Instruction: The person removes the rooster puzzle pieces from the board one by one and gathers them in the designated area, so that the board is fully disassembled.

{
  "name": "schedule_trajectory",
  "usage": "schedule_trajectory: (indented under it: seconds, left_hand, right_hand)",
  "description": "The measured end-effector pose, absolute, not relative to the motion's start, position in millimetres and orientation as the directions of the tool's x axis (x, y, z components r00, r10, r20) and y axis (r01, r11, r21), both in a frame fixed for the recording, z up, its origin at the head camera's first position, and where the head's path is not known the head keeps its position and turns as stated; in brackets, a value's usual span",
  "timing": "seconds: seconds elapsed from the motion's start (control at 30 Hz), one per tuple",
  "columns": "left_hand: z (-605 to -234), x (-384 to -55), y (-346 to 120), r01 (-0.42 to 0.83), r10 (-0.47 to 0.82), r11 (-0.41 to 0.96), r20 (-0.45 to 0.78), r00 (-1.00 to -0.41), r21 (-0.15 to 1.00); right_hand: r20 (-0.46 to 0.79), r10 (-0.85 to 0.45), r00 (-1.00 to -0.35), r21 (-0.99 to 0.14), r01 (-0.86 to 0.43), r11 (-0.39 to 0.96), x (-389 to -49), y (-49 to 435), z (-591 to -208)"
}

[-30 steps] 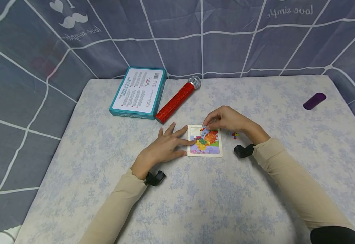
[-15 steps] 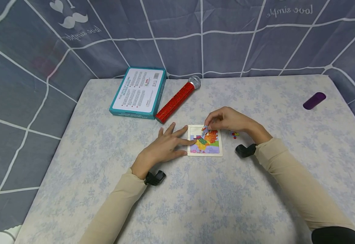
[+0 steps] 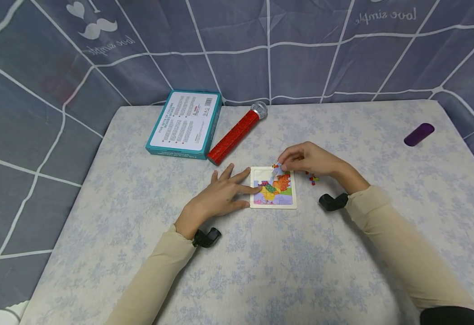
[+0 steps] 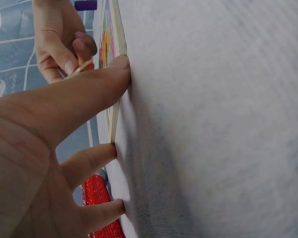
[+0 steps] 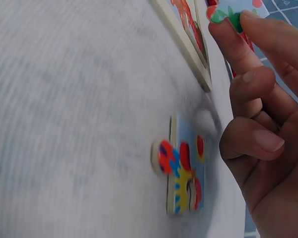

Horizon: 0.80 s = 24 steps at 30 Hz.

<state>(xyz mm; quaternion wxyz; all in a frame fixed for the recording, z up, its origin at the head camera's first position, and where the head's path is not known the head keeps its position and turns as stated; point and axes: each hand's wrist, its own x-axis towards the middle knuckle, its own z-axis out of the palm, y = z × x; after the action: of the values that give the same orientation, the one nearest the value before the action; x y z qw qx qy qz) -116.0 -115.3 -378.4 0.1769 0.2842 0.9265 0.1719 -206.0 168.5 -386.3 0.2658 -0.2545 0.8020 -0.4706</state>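
A square jigsaw puzzle board (image 3: 275, 206) with a bright bird picture lies flat in the head view. My left hand (image 3: 216, 197) has its fingers spread; one finger reaches onto the picture, while others touch the board's left edge and the table. Between thumb and finger, my right hand (image 3: 312, 159) pinches a light-blue puzzle piece (image 3: 277, 170) over the board's upper part. Its printed face with green and red marks shows in the right wrist view. Bare backing is visible at the picture's upper left. A loose puzzle piece (image 5: 181, 171) lies below the right hand, right of the board.
Behind the board lie a red glittery microphone (image 3: 234, 136) and a teal-edged box (image 3: 185, 122). A purple cylinder (image 3: 419, 134) lies at the far right. A dark blue checked curtain (image 3: 241, 72) hangs along the table's back edge.
My right hand has shifted slightly right, carrying the pinched puzzle piece toward the board's upper edge. More of the loose piece at the right shows. My left hand stays in place.
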Motion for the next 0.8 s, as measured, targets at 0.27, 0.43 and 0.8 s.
schedule_trajectory:
  seconds: [0.27,0.43,0.8]
  left_hand:
    - [-378,-116,-115,0.459,0.583,0.780,-0.230,-0.779,0.424]
    - [-379,-116,-115,0.457,0.579,0.782,-0.224,-0.784,0.425]
    - [-379,-115,-115,0.452,0.575,0.786,-0.229,-0.785,0.422]
  right_hand:
    - [-0.216,-0.605,-0.767,-0.868,-0.133,0.478,-203,190,-383]
    - [-0.237,-0.574,-0.784,-0.843,-0.127,0.522,-201,207,-382]
    - [-0.276,-0.488,-0.828,-0.787,-0.096,0.609,-190,255,-379]
